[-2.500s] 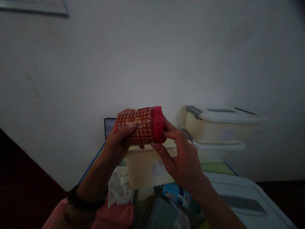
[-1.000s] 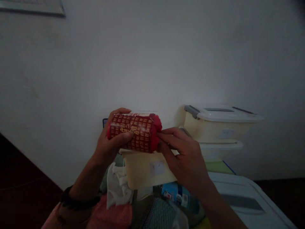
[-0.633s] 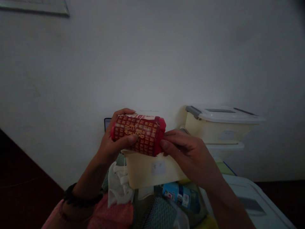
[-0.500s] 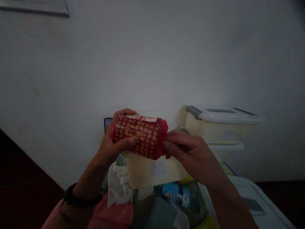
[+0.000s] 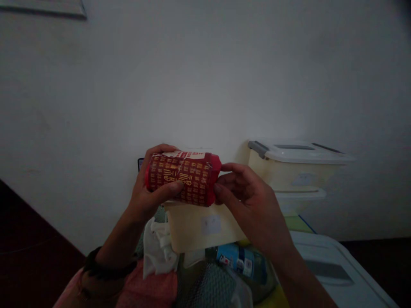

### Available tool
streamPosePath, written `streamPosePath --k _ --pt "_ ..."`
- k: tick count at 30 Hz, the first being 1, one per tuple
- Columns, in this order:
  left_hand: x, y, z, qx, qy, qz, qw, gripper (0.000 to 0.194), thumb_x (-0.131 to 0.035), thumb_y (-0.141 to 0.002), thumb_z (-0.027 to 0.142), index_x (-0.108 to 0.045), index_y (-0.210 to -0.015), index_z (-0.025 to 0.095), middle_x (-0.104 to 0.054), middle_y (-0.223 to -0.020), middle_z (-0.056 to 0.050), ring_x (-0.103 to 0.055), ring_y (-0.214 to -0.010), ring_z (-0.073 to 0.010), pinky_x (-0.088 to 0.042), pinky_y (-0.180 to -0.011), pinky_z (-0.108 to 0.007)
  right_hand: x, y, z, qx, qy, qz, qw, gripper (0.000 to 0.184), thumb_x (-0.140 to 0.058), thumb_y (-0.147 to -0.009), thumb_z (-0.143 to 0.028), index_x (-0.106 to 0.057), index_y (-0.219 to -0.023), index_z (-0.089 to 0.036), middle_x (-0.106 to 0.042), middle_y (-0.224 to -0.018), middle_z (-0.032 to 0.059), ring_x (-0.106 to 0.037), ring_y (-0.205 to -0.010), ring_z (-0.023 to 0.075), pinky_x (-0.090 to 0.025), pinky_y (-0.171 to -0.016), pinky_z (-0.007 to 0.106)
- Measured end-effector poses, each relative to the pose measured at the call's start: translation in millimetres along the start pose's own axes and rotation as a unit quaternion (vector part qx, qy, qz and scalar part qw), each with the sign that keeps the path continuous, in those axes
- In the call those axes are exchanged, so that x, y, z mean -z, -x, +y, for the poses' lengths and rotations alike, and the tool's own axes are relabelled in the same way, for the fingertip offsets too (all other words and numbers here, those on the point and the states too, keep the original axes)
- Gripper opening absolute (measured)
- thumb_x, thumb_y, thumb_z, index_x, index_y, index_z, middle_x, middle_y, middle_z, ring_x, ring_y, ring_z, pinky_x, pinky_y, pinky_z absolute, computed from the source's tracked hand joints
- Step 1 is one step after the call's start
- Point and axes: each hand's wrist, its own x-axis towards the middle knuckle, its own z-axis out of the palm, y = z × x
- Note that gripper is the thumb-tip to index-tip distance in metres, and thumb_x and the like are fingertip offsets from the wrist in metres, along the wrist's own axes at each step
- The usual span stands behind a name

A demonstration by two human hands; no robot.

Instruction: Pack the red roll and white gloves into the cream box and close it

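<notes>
The left hand holds a red packet from its left end, its fingers wrapped round the back and its thumb pressed flat on the gold-printed front. The packet lies nearly level in the air, above and in front of a cream bin that bears a pale label. The right hand is at the packet's bright red, crumpled right end; its fingers are curved and slightly parted, index and thumb touching that end, though I cannot tell whether they pinch it. A dark band circles the left wrist.

Below the bin, a blue-labelled bottle lies on its side, with a white cloth and a pink cloth to its left. On the right, a lidded box sits on another lid, near a green stretch of tabletop. A large white lid fills the lower right corner.
</notes>
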Motion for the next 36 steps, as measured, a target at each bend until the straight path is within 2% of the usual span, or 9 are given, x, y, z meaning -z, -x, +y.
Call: streamPosePath --k 6,9,14,19,21,24,27,32,36 --pt "0.9 0.1 2.0 0.020 0.002 0.017 1.000 0.054 -0.079 -0.059 0.028 -0.058 -0.109 0.029 -0.059 -0.109 -0.001 -0.057 -0.094 -0.0222 -0.053 -0.074 -0.030 -3.6 2.2 0.3 0.056 0.068 0.002 0.996 0.018 -0.059 -0.085 -0.023 -0.063 -0.103 -0.018 -0.070 -0.086 0.0027 -0.066 -0.071 0.0115 -0.055 -0.065 0.025" --pt "2.1 -0.5 2.9 0.021 -0.002 0.005 1.000 0.055 -0.078 -0.059 0.027 -0.057 -0.110 0.028 -0.060 -0.107 -0.002 -0.058 -0.094 -0.0229 -0.054 -0.074 -0.031 0.5 -0.2 -1.1 0.074 0.105 -0.035 0.991 0.015 -0.058 -0.086 -0.020 -0.068 -0.096 -0.017 -0.070 -0.083 0.0024 -0.064 -0.068 0.0105 -0.053 -0.063 0.024" --pt "4.0 -0.7 1.6 0.033 0.012 -0.033 0.999 0.056 -0.078 -0.061 0.025 -0.055 -0.112 0.025 -0.060 -0.110 -0.005 -0.061 -0.092 -0.0217 -0.054 -0.073 -0.029 11.7 -5.1 -2.0 0.031 0.030 -0.121 0.992 0.015 -0.060 -0.083 -0.016 -0.070 -0.094 -0.018 -0.070 -0.073 0.0002 -0.065 -0.064 0.0098 -0.054 -0.059 0.021" --pt "3.9 -0.4 0.7 0.062 0.036 -0.037 0.997 0.058 -0.078 -0.060 0.026 -0.054 -0.113 0.024 -0.060 -0.109 -0.005 -0.062 -0.092 -0.0222 -0.055 -0.073 -0.029 14.0 -4.1 -5.1 0.022 0.017 -0.118 0.993 0.018 -0.065 -0.079 -0.013 -0.071 -0.094 -0.019 -0.072 -0.073 -0.0014 -0.066 -0.063 0.0093 -0.054 -0.058 0.019" --pt "2.1 -0.8 2.0 0.077 0.054 -0.032 0.995 0.057 -0.079 -0.059 0.027 -0.055 -0.111 0.024 -0.062 -0.104 -0.004 -0.062 -0.090 -0.0210 -0.055 -0.072 -0.028 13.6 -3.7 -7.8 0.055 0.056 -0.100 0.992 0.015 -0.066 -0.078 -0.013 -0.072 -0.090 -0.019 -0.072 -0.072 -0.0015 -0.066 -0.062 0.0091 -0.054 -0.058 0.019" --pt "-2.6 -1.8 5.8 0.099 0.092 -0.031 0.990 0.054 -0.079 -0.058 0.028 -0.057 -0.107 0.024 -0.065 -0.097 -0.003 -0.065 -0.081 -0.0190 -0.056 -0.066 -0.026 15.0 -4.2 -11.3 0.145 0.129 -0.098 0.976 0.011 -0.067 -0.078 -0.011 -0.073 -0.083 -0.019 -0.072 -0.076 -0.0002 -0.065 -0.066 0.0100 -0.053 -0.064 0.022" --pt "-6.4 -2.5 9.5 0.117 0.132 -0.036 0.984 0.053 -0.079 -0.058 0.028 -0.057 -0.106 0.025 -0.069 -0.095 -0.001 -0.067 -0.076 -0.0179 -0.057 -0.062 -0.025 19.1 -4.3 -11.0 0.220 0.146 -0.126 0.956 0.016 -0.065 -0.081 -0.011 -0.073 -0.091 -0.022 -0.072 -0.084 0.0009 -0.066 -0.074 0.0109 -0.053 -0.070 0.024" --pt "-5.4 -2.2 8.9 0.147 0.190 -0.055 0.969 0.049 -0.078 -0.060 0.028 -0.059 -0.106 0.024 -0.071 -0.089 0.001 -0.068 -0.073 -0.0159 -0.058 -0.066 -0.023 21.9 -2.2 -5.6 0.268 0.149 -0.142 0.941 0.020 -0.062 -0.084 -0.015 -0.071 -0.100 -0.023 -0.063 -0.098 0.0048 -0.063 -0.088 0.0121 -0.055 -0.075 0.025" --pt "-4.7 -2.1 6.9 0.152 0.192 -0.083 0.966 0.051 -0.075 -0.062 0.032 -0.057 -0.109 0.024 -0.071 -0.090 0.000 -0.070 -0.078 -0.0212 -0.059 -0.067 -0.028 19.4 -0.9 -5.8 0.309 0.153 -0.120 0.931 0.012 -0.063 -0.083 -0.015 -0.071 -0.091 -0.020 -0.059 -0.091 0.0038 -0.061 -0.078 0.0112 -0.054 -0.065 0.023"
